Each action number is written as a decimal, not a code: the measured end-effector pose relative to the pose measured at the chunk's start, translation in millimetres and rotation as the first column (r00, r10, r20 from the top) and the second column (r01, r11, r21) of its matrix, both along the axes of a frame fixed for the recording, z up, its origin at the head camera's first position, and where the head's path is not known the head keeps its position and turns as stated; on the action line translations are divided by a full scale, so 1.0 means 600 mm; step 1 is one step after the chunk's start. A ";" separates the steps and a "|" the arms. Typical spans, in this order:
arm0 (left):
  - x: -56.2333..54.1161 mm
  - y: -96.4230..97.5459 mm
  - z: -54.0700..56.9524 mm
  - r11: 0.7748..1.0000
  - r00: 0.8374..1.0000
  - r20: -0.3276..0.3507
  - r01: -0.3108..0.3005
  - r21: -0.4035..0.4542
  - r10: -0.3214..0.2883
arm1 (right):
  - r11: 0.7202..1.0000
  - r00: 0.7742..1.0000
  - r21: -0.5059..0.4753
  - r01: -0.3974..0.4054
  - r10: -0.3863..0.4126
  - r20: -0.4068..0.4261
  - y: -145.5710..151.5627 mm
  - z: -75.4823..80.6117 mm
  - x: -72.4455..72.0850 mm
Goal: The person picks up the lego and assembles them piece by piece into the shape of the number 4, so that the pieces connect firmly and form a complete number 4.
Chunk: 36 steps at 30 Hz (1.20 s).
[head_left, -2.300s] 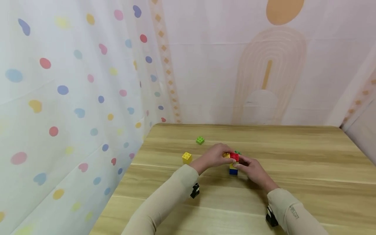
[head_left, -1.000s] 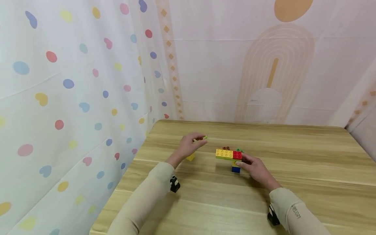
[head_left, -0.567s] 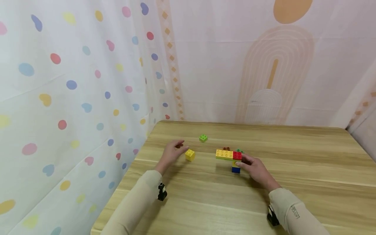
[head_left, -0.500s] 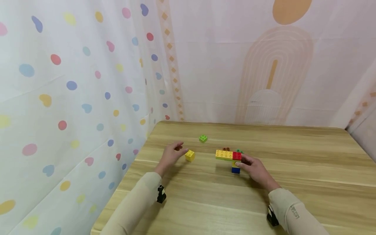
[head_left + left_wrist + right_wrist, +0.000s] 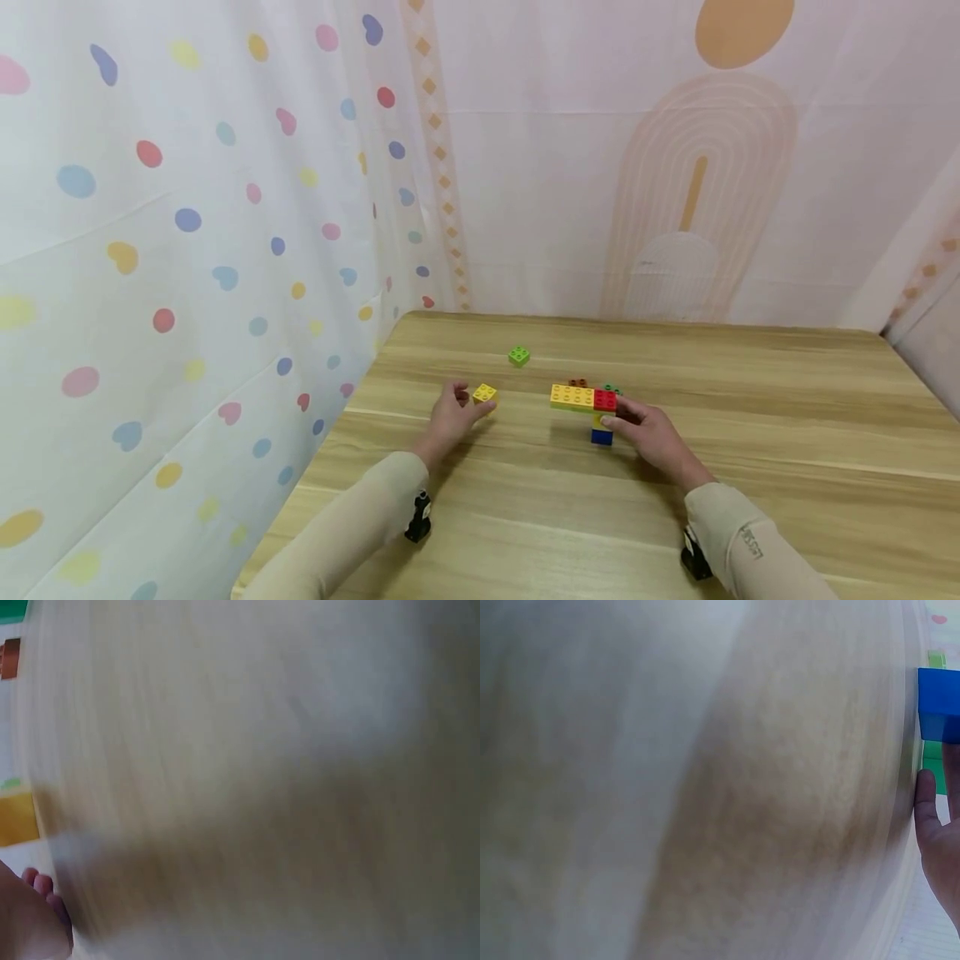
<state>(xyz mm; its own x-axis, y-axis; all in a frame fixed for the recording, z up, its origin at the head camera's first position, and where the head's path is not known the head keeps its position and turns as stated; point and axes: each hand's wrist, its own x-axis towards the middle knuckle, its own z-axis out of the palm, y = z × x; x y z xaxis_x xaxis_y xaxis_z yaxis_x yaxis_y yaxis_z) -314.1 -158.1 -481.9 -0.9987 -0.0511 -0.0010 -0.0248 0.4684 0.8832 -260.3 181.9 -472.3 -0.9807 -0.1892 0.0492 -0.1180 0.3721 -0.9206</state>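
Note:
In the head view my right hand grips a build of toy building bricks by its right side. This build has a blue brick at the bottom, a yellow one above it, and a red brick beside a long yellow brick on top. A light green layer shows under the long yellow brick, which juts out to the left. My left hand is spread around a loose yellow brick, its thumb in front and its fingers to the left. In the left wrist view a gap shows between that hand and the yellow brick.
A lime green brick lies on the wooden table farther back. Behind the build, a brown brick and a green brick are partly hidden. A dotted curtain hangs along the table's left side.
My left hand left the build, reached toward the lime green brick, then drew back to the loose yellow brick. That lime green brick remains on the table. My right hand still holds the build.

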 end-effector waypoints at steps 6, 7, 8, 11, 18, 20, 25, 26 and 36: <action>0.004 0.021 -0.001 0.997 0.998 -0.029 -0.061 -0.036 0.060 | 1.000 1.000 -0.006 -0.005 0.005 -0.007 -0.001 0.001 0.000; 0.005 0.023 -0.001 0.997 0.997 -0.036 -0.070 -0.038 0.069 | 1.000 1.000 -0.006 -0.003 0.003 -0.006 -0.001 0.001 0.000; 0.005 0.022 -0.003 0.997 0.996 -0.048 -0.072 -0.040 0.070 | 1.000 1.000 -0.005 -0.003 0.003 -0.003 -0.001 0.001 0.000; 0.004 0.020 -0.007 0.996 0.993 -0.092 -0.072 -0.045 0.068 | 1.000 1.000 -0.006 -0.002 0.002 0.002 -0.001 0.001 0.000; -0.001 0.015 -0.006 0.997 0.991 -0.111 -0.075 -0.033 0.071 | 1.000 1.000 0.001 -0.005 0.005 -0.001 0.000 0.001 0.000; -0.005 0.014 -0.001 0.996 0.991 -0.104 -0.086 -0.009 0.085 | 1.000 1.000 0.000 -0.008 0.008 -0.005 0.000 0.001 0.001; -0.019 0.018 0.029 0.994 0.989 -0.125 -0.073 0.085 0.084 | 1.000 1.000 -0.006 -0.007 0.007 -0.010 -0.001 0.000 0.001; -0.022 0.021 0.038 0.993 0.988 -0.131 -0.064 0.100 0.077 | 1.000 1.000 -0.009 -0.006 0.006 -0.011 0.000 0.000 0.000; -0.042 0.062 0.112 0.978 0.987 -0.156 0.064 0.197 -0.033 | 1.000 1.000 -0.022 -0.010 0.010 -0.005 0.000 -0.005 -0.002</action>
